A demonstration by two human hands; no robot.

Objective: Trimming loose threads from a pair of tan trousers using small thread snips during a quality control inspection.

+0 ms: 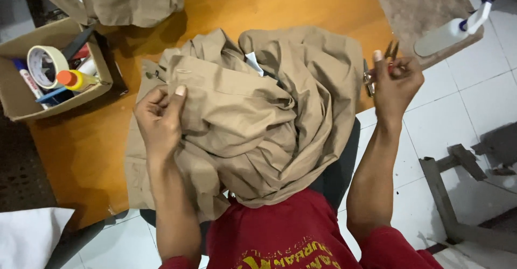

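Fingers (pixel 175 94) of the left hand (pixel 160 119) pinch a fold of the tan garment (pixel 253 123), heaped on the orange table (pixel 258 5) and spilling lapward. Right hand (pixel 396 83) is closed round small snips (pixel 391 51), held off the table's edge. Risk-wise, bunched cloth could get nicked, or slide onto the white tiled floor (pixel 474 113). Cardboard box (pixel 21 102) of tape and glue sits left.
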